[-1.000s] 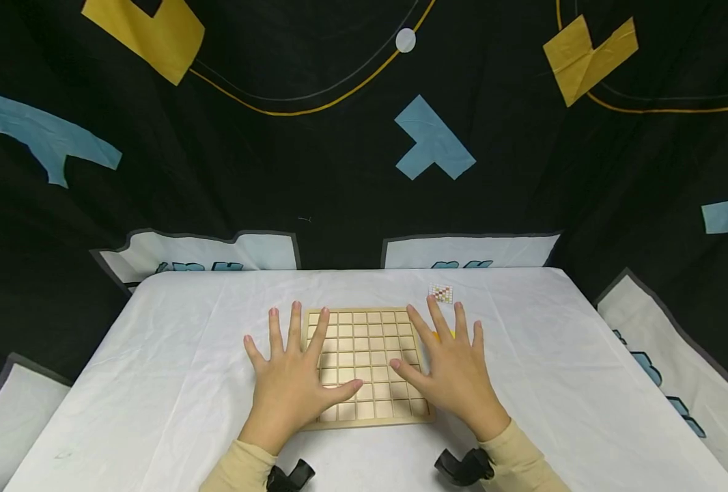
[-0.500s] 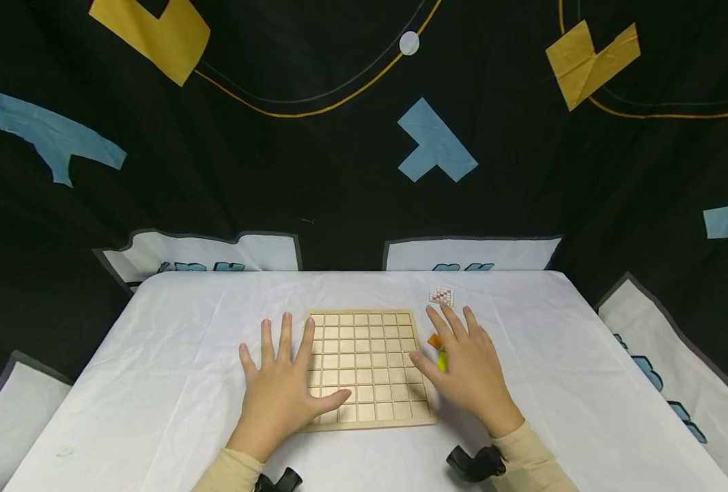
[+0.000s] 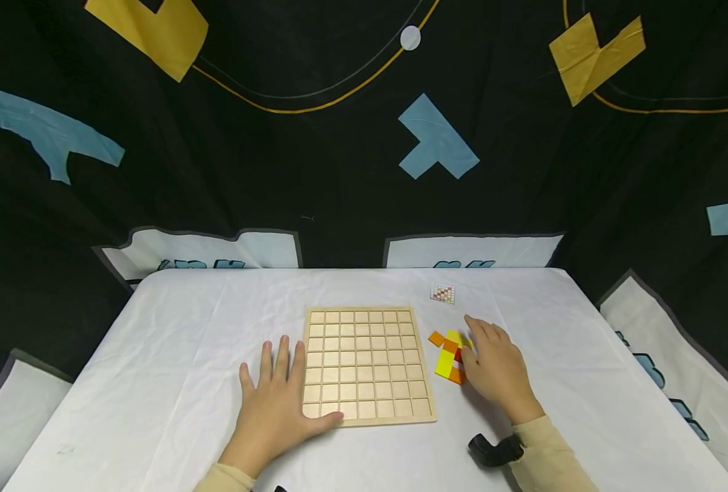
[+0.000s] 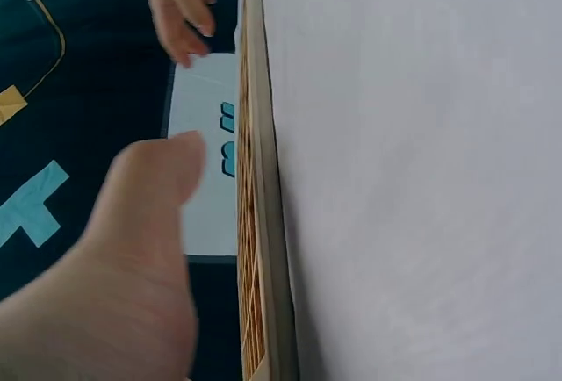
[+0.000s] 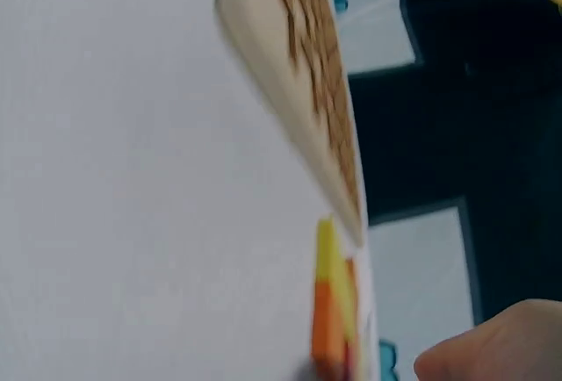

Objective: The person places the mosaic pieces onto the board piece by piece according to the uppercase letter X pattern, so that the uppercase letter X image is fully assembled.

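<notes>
A wooden grid board [image 3: 373, 374] lies flat on the white table. At its left side is my left hand [image 3: 270, 408], fingers straight and spread, the thumb over the board's front left corner; contact is hard to tell. In the left wrist view the thumb [image 4: 145, 197] appears above the board's edge. To the right of the board lies a small group of flat square tiles: yellow [image 3: 444, 363], orange [image 3: 436, 338] and red [image 3: 459, 354]. My right hand [image 3: 500, 372] hovers at their right side with fingers loosely bent, covering part of the group. Nothing shows in its grasp.
A small card [image 3: 442, 294] printed with a coloured grid pattern lies behind the tiles. White cloth [image 3: 173, 355] covers the table. A black curtain [image 3: 339, 184] with blue and yellow shapes hangs at the back and sides.
My right hand has moved right from over the board's right edge, uncovering the tiles. My left hand has drawn back left and nearer, off most of the board.
</notes>
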Available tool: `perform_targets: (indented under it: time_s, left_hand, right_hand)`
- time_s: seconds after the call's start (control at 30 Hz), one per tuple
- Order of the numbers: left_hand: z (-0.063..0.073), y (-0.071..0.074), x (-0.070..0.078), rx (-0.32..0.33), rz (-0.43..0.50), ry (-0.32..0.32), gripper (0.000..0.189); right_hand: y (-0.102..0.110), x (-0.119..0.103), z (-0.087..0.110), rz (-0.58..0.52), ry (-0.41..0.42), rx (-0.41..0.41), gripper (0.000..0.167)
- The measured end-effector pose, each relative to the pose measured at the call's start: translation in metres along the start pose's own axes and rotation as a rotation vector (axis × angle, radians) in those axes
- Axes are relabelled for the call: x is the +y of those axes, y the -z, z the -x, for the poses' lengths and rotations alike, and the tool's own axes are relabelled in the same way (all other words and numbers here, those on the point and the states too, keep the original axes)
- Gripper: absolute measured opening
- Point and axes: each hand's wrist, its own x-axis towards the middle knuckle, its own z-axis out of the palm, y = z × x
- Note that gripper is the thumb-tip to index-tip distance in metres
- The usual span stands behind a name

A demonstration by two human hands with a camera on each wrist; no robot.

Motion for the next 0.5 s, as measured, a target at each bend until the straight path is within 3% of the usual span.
perform_targets:
  time_s: [0.2, 0.5]
  left_hand:
    - [0.007, -0.008, -0.004, -0.042, 0.084, -0.007, 0.134]
    - [0.012, -0.018, -0.009, -0.041, 0.156, -0.058, 0.133]
  right_hand:
    - [-0.008, 0.013, -0.005, 0.021, -0.091, -0.077, 0.050]
    - [-0.012, 0.020, -0.007, -0.002, -0.073, -0.075, 0.037]
